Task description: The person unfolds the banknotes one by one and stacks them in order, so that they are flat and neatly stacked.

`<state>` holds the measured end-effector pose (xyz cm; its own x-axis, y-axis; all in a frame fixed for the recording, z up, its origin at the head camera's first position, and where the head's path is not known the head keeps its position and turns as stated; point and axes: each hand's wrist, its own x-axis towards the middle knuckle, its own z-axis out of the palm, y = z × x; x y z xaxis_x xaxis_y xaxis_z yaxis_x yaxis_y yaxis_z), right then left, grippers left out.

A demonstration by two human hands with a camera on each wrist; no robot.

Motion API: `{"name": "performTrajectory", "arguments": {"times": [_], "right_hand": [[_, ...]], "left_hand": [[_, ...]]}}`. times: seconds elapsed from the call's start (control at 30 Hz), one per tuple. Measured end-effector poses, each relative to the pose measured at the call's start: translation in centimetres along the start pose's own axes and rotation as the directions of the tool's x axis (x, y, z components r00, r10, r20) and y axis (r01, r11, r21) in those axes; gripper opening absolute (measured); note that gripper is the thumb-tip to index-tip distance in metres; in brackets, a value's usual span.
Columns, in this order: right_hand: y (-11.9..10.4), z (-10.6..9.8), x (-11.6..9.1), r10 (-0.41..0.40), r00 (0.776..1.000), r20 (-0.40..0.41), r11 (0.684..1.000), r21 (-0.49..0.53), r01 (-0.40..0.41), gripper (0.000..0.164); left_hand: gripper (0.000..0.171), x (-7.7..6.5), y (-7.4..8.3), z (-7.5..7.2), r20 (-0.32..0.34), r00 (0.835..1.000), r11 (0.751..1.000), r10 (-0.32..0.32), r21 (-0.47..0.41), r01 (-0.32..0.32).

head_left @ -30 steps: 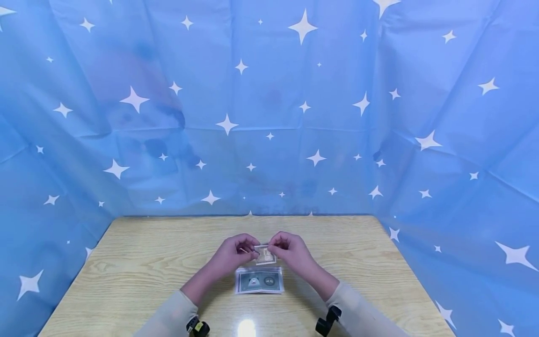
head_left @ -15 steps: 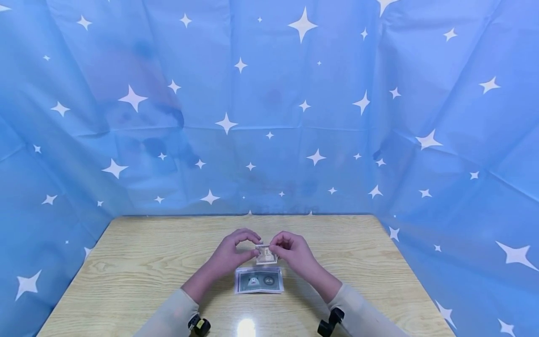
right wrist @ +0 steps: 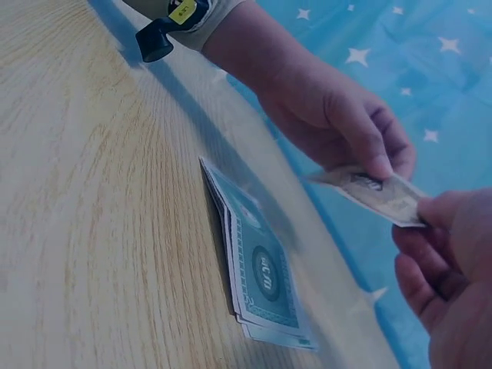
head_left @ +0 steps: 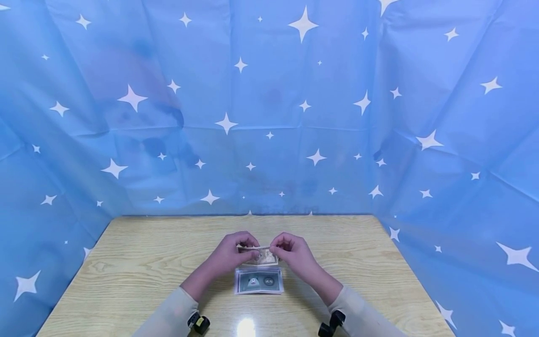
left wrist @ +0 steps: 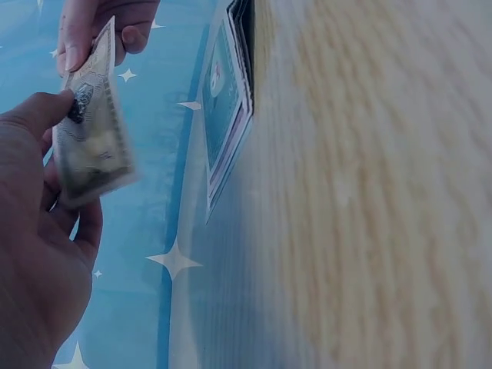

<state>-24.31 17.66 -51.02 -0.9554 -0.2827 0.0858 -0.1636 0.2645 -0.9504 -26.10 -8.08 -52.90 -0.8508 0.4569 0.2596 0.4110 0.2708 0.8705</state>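
Note:
A small tan play banknote is held up over the table between both hands, behind a stack of green play banknotes. My left hand pinches its left part, thumb across the printed front and fingers behind. At the opposite end my right hand grips the edge between thumb and fingertips. In the left wrist view the banknote stands tilted, with a dark printed patch by the left thumb. The right wrist view shows the banknote spanning both hands, while the green stack lies apart below.
The wood-grain table carries the stack near its middle. A blue curtain with white stars hangs behind the table and along both sides. Dark wrist cameras sit at both cuffs, the left camera and right camera.
My left fingers loosened from the banknote's left edge and then took hold again farther left. The banknote now shows wider, stretching left under the thumb. My right hand and the green stack stay nearly still.

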Motion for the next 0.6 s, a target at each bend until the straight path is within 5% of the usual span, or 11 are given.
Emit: {"name": "performTrajectory", "arguments": {"times": [0.6], "right_hand": [[0.34,0.01,-0.61,0.023,1.000,0.020,0.997,0.067,-0.024,0.015]], "left_hand": [[0.011,-0.51,-0.16,-0.05,0.023,0.999,0.996,-0.037,-0.076,0.039]]}}
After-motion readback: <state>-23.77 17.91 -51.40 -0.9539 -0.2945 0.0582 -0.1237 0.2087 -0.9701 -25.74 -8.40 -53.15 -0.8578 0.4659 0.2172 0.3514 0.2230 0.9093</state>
